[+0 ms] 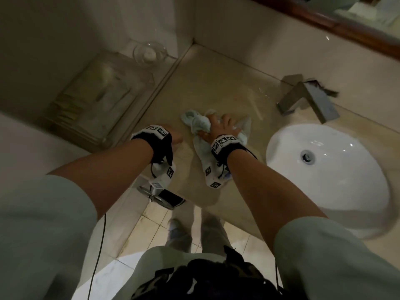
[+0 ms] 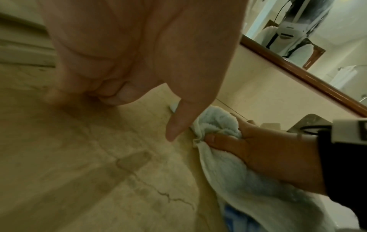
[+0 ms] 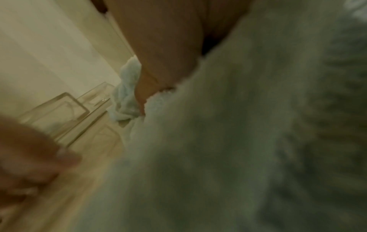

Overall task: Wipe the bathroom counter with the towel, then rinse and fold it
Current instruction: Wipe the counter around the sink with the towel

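Gripping one bunched towel (image 1: 198, 123), right hand (image 1: 218, 127), left hand (image 1: 173, 137) relaxed on one counter (image 1: 216, 83), two hands.

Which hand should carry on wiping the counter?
Right. The right hand already grips the bunched towel on the counter, beside the sink. The left hand holds nothing and only rests its fingertips on the counter.

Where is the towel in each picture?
Head: the towel is bunched mid-frame on the counter, under the right hand.
Left wrist: lower right, gripped by that hand.
Right wrist: blurry, filling the right side.
Shared landmark: the right hand holding it.
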The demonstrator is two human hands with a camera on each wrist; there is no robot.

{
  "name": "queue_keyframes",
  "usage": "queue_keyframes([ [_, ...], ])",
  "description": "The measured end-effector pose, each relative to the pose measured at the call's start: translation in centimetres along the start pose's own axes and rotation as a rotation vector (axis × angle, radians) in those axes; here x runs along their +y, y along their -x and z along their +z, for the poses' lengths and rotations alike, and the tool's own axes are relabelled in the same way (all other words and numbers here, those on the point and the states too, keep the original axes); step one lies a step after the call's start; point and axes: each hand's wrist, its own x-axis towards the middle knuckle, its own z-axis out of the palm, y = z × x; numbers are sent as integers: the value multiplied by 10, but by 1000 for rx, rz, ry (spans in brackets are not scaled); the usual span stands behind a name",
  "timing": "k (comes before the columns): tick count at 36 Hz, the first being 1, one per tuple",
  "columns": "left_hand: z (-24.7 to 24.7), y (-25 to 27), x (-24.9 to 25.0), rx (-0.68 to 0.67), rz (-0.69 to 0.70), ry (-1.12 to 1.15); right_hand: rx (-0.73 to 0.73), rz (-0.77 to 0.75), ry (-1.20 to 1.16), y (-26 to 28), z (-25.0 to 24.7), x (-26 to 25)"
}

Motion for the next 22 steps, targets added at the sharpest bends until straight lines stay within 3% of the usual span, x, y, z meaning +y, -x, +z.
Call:
queue_keyframes([
  [4,0,6,6,-53,-47,-55,25,10,-88,-19,-9,0],
  [8,28,-37,5,-105,-174,-50,52,26,-68,-44,-19,0],
  [12,24,-26,12,-57,-187,-78,58,42,-64,-67,-28,1],
  [18,40,-66,4,-35,-274,17,84,-1,-25,-100,-42,6],
  [22,21,-26,9,-33,-216,-31,72,-10,-29,-115,-56,8],
])
